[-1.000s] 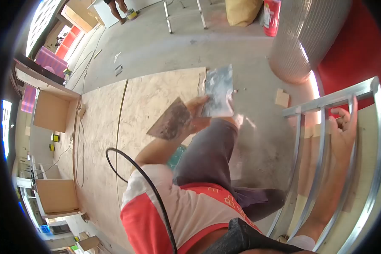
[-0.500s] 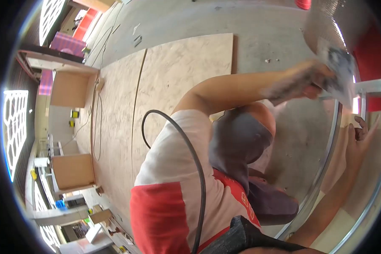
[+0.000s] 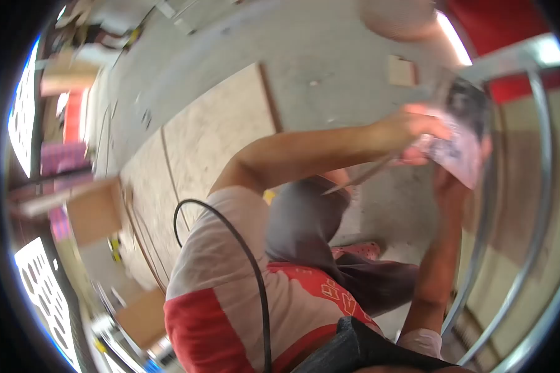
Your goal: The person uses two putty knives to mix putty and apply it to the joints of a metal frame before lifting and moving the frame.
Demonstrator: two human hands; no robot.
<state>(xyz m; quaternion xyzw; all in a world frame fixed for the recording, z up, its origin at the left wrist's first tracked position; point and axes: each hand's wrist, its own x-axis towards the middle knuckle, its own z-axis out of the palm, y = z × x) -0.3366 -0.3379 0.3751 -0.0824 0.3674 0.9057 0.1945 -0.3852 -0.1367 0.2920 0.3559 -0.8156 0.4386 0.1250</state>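
Note:
My left hand (image 3: 410, 127) reaches across to the right and is closed on the handle of a flat scraper (image 3: 358, 178), whose blade points down and left. Just right of it is a smeared grey metal plate (image 3: 463, 140), tilted and blurred. My right hand (image 3: 452, 180) comes up from below with its fingers on the plate's lower edge and back. Both hands meet at the plate, in front of a metal frame (image 3: 538, 186). My bent knee in grey trousers (image 3: 302, 221) is below them.
Plywood sheets (image 3: 214, 133) lie on the concrete floor (image 3: 330, 56). A black cable (image 3: 242, 248) loops over my shoulder. Open wooden boxes (image 3: 93, 211) stand at the left. A small wood block (image 3: 401, 70) lies on the floor, and a pink sandal (image 3: 358, 250) is near my leg.
My right hand has left the metal frame and come up to the plate. My left hand has carried the scraper and plate from the middle to the right. The view has swung.

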